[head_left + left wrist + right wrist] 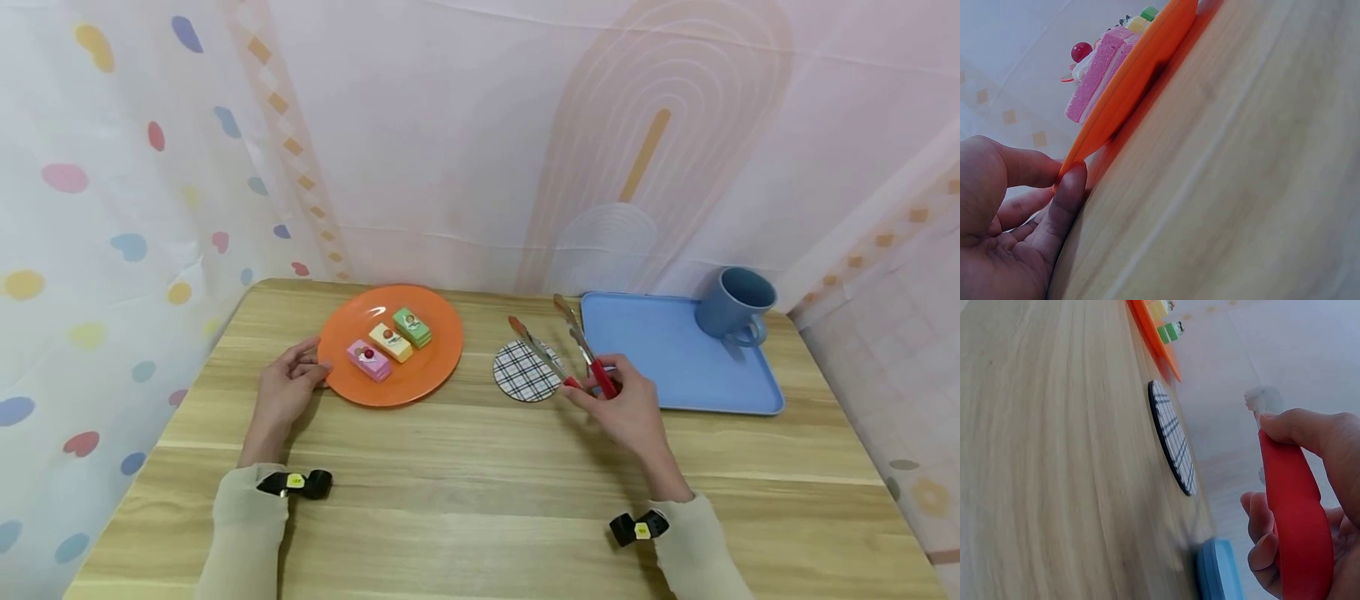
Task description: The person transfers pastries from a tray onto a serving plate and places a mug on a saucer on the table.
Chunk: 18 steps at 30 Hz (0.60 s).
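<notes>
My left hand [288, 383] pinches the left rim of an orange plate [427, 375] between thumb and fingers; the left wrist view shows this grip closely. On the plate lie a pink cake slice [369, 360], a yellow cake slice [391, 342] and a green cake slice [412, 327], side by side in a slanting row. In my right hand [626, 412] are metal tongs with red handles [1297, 519], their two arms spread apart and nothing between the tips. The tongs hang over a round checked coaster [517, 375].
A blue tray [652, 342] lies at the back right, with a blue mug [726, 308] on its right end. The wooden table [450, 500] meets a patterned cloth backdrop [420, 167] along its back edge.
</notes>
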### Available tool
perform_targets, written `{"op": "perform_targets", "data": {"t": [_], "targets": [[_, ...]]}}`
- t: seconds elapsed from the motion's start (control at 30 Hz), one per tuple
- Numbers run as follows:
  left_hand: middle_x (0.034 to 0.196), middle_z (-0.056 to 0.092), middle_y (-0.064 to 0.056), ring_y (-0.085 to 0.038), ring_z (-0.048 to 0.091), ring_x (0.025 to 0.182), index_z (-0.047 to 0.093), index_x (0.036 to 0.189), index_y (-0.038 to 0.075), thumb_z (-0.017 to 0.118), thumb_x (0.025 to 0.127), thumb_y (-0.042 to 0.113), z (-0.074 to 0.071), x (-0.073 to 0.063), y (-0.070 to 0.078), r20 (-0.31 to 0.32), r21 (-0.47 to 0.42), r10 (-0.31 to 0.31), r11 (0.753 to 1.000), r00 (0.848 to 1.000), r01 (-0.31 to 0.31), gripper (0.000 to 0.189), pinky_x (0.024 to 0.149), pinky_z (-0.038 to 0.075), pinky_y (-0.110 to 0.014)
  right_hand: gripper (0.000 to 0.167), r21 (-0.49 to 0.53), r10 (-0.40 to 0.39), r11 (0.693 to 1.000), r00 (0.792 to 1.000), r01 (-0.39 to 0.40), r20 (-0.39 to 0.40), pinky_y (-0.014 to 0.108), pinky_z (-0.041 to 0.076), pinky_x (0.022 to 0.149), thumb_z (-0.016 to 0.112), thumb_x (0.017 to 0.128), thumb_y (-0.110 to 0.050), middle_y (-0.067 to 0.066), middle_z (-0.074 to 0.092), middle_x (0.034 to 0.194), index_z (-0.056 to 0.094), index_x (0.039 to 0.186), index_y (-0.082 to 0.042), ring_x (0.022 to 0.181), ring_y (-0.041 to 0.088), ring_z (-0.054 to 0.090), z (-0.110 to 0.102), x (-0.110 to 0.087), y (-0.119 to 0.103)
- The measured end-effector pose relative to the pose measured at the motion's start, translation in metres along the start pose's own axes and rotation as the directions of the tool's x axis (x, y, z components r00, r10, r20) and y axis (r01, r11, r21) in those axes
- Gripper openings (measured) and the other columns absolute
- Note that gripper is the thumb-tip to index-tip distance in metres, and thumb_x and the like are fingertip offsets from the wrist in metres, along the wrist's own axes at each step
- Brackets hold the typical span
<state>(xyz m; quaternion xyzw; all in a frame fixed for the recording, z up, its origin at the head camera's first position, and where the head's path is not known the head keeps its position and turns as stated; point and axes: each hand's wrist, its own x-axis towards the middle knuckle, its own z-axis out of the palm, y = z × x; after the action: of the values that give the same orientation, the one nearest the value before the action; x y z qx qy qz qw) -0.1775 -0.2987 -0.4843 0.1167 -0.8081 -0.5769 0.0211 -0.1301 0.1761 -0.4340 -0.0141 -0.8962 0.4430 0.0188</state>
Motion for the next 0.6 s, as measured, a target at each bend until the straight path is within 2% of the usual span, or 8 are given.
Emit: {"op": "perform_targets", "data": {"t": [0.17,0.27,0.43,0.6], "targets": [[0.099,0.061,0.01,0.005,0.062,0.081,0.047,0.154,0.007,0.063,0.101,0.012,0.002,-0.001,0.002,-0.001,-0.003,0.009,1.0,1.0,-0.009,0.055,0.073,0.06,-0.014,0.063,0.002,0.03,1.0,0.999,-0.03,-0.014,0.029,0.051,0.053,0.086,0.083,-0.04,0.011,0.074,0.104,0.058,0.131,-0.009,0.07,0.019,0.061,-0.008,-0.003,0.005],[0.098,0.061,0.011,0.005,0.062,0.081,0.047,0.153,0.007,0.064,0.101,0.012,0.002,-0.001,0.003,-0.002,-0.002,0.006,1.0,1.0,-0.006,0.055,0.073,0.06,-0.014,0.061,0.002,0.046,0.999,0.999,-0.046,-0.026,0.029,0.052,0.059,0.085,0.084,-0.039,0.011,0.075,0.105,0.058,0.13,-0.01,0.071,0.018,0.063,-0.011,-0.004,0.007],[0.099,0.061,0.01,0.005,0.062,0.081,0.047,0.153,0.007,0.063,0.101,0.012,0.002,-0.002,0.003,-0.006,0.001,0.009,1.0,1.0,-0.009,0.055,0.073,0.06,-0.015,0.06,-0.024,0.062,0.998,0.997,-0.064,-0.048,0.029,0.052,0.07,0.084,0.085,-0.04,0.01,0.076,0.106,0.059,0.13,-0.01,0.082,0.019,0.065,-0.015,-0.006,0.012],[0.101,0.061,0.008,0.004,0.062,0.08,0.047,0.154,0.008,0.063,0.101,0.013,0.001,-0.002,0.002,-0.008,0.005,0.012,1.0,1.0,-0.012,0.055,0.072,0.06,-0.015,0.062,-0.023,0.07,0.997,0.996,-0.071,-0.054,0.03,0.054,0.073,0.084,0.085,-0.042,0.011,0.076,0.108,0.058,0.131,-0.009,0.084,0.022,0.067,-0.018,-0.007,0.015]]}}
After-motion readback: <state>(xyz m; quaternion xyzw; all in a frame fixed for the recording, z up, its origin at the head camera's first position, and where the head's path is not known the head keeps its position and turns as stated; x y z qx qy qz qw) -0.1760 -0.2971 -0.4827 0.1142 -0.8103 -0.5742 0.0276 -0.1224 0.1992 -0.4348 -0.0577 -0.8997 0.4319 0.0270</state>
